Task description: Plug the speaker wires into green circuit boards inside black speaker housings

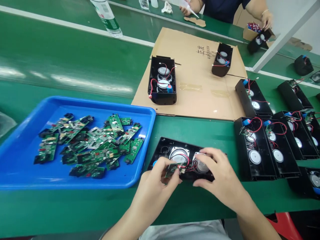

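Note:
In front of me lies a black speaker housing [165,141] with two round speakers in it and a blue part at its left end. My left hand [160,178] pinches a small green circuit board [172,169] above the housing's near edge. Red and black wires [191,165] run from the board toward the speakers. My right hand [218,173] is spread over the right-hand speaker [201,165], thumb and fingers apart around it. The fingertips are close to the speaker; whether they touch it I cannot tell.
To the left, a blue tray [152,120] holds several green circuit boards [100,140]. Flattened cardboard [195,96] bears two more housings [162,81]. Several housings with boards [255,146] stand on the right. Across the bench, a co-worker's hand [267,19] touches another housing. A water bottle [107,18] stands behind.

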Tool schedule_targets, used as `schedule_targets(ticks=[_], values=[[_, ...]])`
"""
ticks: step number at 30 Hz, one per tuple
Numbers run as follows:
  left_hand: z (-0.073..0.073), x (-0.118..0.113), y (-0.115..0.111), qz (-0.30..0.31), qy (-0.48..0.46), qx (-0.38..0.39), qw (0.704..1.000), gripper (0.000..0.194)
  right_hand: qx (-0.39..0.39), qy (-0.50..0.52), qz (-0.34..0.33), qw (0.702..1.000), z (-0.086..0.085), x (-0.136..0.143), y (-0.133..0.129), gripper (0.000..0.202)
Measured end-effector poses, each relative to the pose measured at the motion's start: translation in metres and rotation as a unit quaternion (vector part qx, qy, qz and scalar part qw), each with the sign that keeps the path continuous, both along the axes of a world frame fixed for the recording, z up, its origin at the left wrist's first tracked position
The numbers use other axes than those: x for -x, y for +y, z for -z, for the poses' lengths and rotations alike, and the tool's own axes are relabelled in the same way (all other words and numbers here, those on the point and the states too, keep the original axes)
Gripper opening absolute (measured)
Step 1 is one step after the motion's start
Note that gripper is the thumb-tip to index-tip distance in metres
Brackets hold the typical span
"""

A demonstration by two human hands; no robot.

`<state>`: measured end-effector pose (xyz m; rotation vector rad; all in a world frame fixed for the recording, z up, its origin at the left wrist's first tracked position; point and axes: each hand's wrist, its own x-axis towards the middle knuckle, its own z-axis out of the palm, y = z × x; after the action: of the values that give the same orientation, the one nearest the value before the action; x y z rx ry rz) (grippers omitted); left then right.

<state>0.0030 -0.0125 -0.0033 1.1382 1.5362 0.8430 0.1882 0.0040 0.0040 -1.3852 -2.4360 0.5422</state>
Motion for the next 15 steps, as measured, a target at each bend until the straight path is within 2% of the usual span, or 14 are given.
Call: schedule_targets(ticks=[2, 4, 6, 9, 11, 14, 15], values=[[-0.001, 0.0, -0.003, -0.032, 0.047, -0.011, 0.998, 0.01, -0.014, -0.08, -0.016, 0.997, -0.005, -0.01, 0.002, 0.097], [-0.001, 0.002, -0.005, -0.053, 0.096, -0.026, 0.994, 0.012, -0.003, -0.144, -0.04, 0.989, -0.004, -0.016, 0.003, 0.116], [-0.001, 0.004, -0.003, -0.06, 0.13, -0.032, 0.989, 0.012, 0.015, -0.172, -0.046, 0.984, 0.001, -0.015, 0.002, 0.112], [-0.002, 0.011, 0.001, -0.054, 0.136, 0.003, 0.989, 0.015, 0.02, -0.153, -0.02, 0.988, 0.009, -0.01, -0.005, 0.098], [-0.003, 0.019, 0.0, -0.021, 0.087, 0.052, 0.995, 0.022, 0.024, -0.122, 0.005, 0.992, 0.012, -0.006, -0.013, 0.092], [0.002, 0.042, -0.01, 0.037, -0.026, 0.118, 0.992, 0.053, 0.063, -0.083, 0.048, 0.993, 0.015, -0.003, -0.026, 0.09], [0.007, 0.051, -0.011, 0.015, -0.061, 0.125, 0.99, 0.062, 0.087, -0.069, 0.058, 0.992, 0.014, -0.003, -0.028, 0.091]])
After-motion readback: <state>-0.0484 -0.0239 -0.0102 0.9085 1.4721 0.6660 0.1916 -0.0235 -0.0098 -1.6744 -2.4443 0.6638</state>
